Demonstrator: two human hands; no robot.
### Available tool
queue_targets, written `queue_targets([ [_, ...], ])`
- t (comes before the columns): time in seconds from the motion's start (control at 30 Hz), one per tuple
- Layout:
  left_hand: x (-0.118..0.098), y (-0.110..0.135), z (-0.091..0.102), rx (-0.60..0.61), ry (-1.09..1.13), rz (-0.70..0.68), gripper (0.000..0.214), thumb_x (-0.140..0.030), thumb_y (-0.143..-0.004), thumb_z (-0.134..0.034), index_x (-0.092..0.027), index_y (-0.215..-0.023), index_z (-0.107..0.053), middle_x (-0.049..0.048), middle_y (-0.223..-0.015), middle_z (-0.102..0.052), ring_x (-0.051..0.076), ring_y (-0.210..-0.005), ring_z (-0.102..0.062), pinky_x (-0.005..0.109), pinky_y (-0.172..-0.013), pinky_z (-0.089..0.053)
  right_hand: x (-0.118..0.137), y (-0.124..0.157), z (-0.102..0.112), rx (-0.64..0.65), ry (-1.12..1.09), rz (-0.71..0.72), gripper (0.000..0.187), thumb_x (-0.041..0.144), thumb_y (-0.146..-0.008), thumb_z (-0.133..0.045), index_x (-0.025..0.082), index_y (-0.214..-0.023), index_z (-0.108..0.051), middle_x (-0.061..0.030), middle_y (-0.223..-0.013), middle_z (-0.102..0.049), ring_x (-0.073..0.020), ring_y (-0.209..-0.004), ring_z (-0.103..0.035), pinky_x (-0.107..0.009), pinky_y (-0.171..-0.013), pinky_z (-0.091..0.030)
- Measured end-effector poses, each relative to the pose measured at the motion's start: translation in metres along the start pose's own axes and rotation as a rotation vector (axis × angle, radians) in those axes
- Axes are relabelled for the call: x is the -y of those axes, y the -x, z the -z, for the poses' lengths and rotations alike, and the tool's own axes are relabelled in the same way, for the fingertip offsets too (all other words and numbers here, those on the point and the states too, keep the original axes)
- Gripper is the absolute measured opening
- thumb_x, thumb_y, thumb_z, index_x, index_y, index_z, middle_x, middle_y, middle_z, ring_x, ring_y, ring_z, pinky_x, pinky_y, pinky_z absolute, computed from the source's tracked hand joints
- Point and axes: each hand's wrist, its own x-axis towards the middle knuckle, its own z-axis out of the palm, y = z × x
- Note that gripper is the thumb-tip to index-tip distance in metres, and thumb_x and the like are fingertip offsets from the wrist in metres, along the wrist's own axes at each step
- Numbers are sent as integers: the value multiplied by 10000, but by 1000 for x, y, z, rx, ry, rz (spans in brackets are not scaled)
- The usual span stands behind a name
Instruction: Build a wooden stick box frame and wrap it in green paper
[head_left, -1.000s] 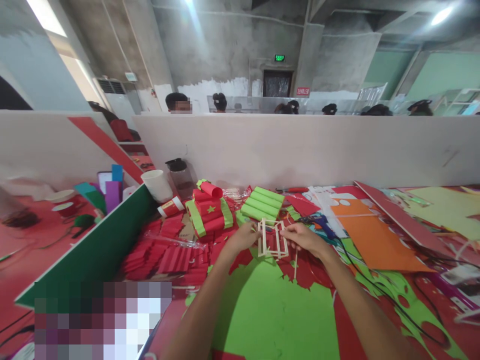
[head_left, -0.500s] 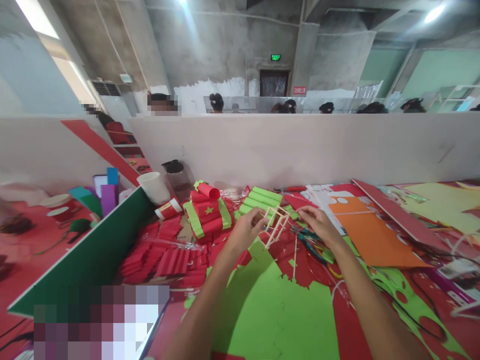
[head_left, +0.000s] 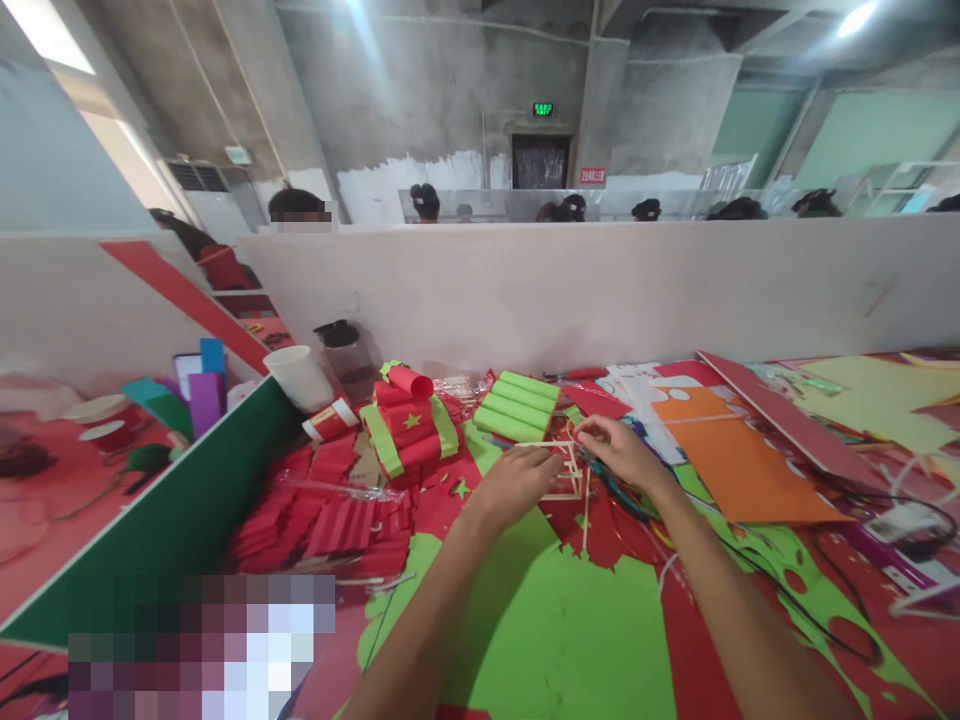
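A small open frame of thin pale wooden sticks (head_left: 578, 480) lies low over the red and green paper in the middle. My left hand (head_left: 517, 485), back upward, has its fingers closed on the near left side of this frame and hides part of it. Close to the frame's right end, my right hand (head_left: 619, 450) has its fingertips pinched together; what is between them is too small to make out. Blue-handled pliers (head_left: 611, 480) lie just under that hand. A loose wooden stick (head_left: 586, 515) rests below the frame.
A rolled green paper piece (head_left: 517, 405) and a red-and-green paper model with a star (head_left: 411, 425) stand behind. Folded red strips (head_left: 341, 525) are heaped left, beside a dark green board (head_left: 165, 520). Orange sheets (head_left: 739, 465) lie right; a large green sheet (head_left: 562, 620) lies in front.
The stick frame has been lowered and turned from a tilted pose. My left hand has rolled over it, back upward, and my right hand has come in closer to its right end.
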Motion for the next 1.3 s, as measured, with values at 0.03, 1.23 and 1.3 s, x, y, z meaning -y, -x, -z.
queue_targets([
  [0.03,0,1,1,-2,12,2,170,-282,-927,-442,-193,-990,-572,64,-924,-642,188,-933,-600,313,-864,-451,0,0,0,1,18,-1,202,359,-847,-520,187,-908,-608,-22,-844,-656,-166,-769,-604,-272,-700,-452],
  [1.23,59,37,-20,79,469,383,236,-191,-816,-508,-192,-1022,-625,66,-988,-553,173,-845,-569,278,-810,-471,1,1,-19,209,669,-26,160,189,-922,-409,204,-997,-550,-59,-875,-670,-172,-813,-607,-235,-675,-332],
  [1.3,58,38,-18,89,450,410,233,-193,-825,-492,-197,-1019,-621,62,-985,-540,170,-841,-567,281,-815,-471,2,2,-16,203,667,-35,171,175,-909,-421,202,-1008,-558,-59,-857,-670,-174,-791,-605,-238,-654,-324],
])
